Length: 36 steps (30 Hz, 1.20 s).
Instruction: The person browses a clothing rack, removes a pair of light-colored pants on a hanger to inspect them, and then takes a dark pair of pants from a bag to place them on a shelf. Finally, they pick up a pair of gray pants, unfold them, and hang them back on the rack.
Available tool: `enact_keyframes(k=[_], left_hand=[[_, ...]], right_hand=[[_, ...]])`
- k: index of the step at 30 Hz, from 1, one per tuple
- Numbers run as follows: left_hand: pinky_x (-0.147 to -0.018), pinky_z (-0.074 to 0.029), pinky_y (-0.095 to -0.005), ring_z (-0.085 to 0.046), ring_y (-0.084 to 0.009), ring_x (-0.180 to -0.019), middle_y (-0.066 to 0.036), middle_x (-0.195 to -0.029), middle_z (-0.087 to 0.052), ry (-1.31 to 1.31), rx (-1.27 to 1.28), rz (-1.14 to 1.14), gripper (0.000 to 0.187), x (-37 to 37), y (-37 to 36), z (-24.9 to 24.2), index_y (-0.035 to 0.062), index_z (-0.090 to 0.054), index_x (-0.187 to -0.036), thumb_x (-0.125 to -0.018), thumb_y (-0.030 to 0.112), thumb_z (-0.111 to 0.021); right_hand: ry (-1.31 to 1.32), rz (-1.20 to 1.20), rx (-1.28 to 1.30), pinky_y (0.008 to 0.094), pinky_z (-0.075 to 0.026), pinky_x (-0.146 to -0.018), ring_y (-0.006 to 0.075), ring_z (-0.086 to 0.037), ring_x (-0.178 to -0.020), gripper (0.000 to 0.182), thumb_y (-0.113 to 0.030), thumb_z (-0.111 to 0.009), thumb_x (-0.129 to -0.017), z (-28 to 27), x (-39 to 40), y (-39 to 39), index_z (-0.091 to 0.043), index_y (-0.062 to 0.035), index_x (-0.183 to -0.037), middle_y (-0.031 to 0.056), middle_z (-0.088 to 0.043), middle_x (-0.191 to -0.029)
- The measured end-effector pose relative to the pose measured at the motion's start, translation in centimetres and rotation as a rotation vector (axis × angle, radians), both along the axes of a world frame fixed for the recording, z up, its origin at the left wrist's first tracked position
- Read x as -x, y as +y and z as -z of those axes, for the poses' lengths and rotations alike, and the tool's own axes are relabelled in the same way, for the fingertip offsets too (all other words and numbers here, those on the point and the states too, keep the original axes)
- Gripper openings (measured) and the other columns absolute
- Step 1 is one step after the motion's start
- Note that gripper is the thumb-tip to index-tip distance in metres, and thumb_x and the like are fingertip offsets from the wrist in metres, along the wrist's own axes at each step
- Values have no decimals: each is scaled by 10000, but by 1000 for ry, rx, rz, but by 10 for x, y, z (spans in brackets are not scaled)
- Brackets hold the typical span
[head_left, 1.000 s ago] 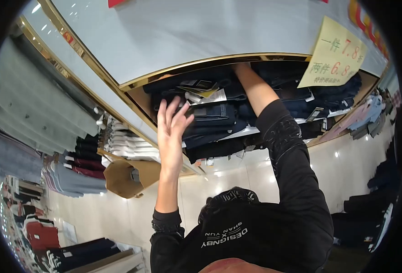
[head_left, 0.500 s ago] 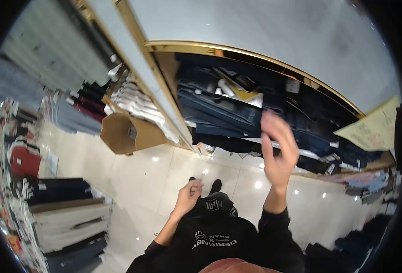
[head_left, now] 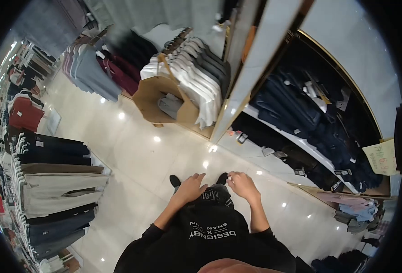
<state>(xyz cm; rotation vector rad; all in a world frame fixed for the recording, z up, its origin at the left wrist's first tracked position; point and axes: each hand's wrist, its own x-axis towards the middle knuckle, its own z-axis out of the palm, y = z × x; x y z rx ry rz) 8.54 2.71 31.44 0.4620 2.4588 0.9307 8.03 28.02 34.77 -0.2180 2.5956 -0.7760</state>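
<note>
My left hand (head_left: 192, 188) hangs low in front of my body, thumb apart from loosely stretched fingers, holding nothing. To its right, my right hand (head_left: 242, 185) is at about the same height, fingers loosely bent and slightly apart, with no object visible in it. Both hands are over the floor, clear of the shelves. Folded dark jeans (head_left: 287, 102) lie stacked on a gold-edged shelf ahead to the right. A brown paper bag (head_left: 148, 98) stands open ahead to the left, with a grey garment (head_left: 169, 105) inside.
White and grey tops (head_left: 205, 79) hang behind the bag. On the left, trousers (head_left: 60, 182) hang from a rack. A yellow handwritten sign (head_left: 380, 157) is at the shelf's right end. Pale folded clothes (head_left: 357, 207) lie beyond it. Shiny tiles (head_left: 137, 168) cover the floor.
My view has swung left, bringing the bag and hanging tops closer to the middle. My right hand has come down from beside the jeans shelf to my waist. My left hand's fingers have straightened.
</note>
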Motion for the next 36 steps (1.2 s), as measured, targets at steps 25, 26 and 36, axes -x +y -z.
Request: enact_keyframes(k=[25, 26, 36], left_hand=[[-1041, -460, -476, -557, -455, -1230, -313, -1311, -579, -223, 128, -387, 613, 24, -355, 40, -38, -502, -1397, -951, 361, -633], [-1037, -463, -475, -561, -451, -1227, -310, -1307, -583, -223, 145, -423, 612, 28, -362, 43, -38, -506, -1394, -949, 362, -636], [-1001, -490, -457, -614, -406, -1174, -280, -1246, -637, -340, 360, -696, 634, 76, -449, 60, -54, -508, -1385, -931, 358, -671]], right_hand=[[-218, -87, -526, 468, -454, -1088, 396, -462, -1359, 1080, -452, -919, -628, 160, 425, -339, -390, -15, -1462, 206, -432, -1492], [-220, -53, -539, 491, -451, -1084, 398, -441, -1373, 1157, -468, -928, -606, 188, 435, -340, -329, -20, -1490, 206, -399, -1510], [-19, 144, -552, 585, -370, -1100, 365, -409, -1380, 935, -270, -732, -851, 348, 445, -345, -163, -57, -1562, 147, -405, -1488]])
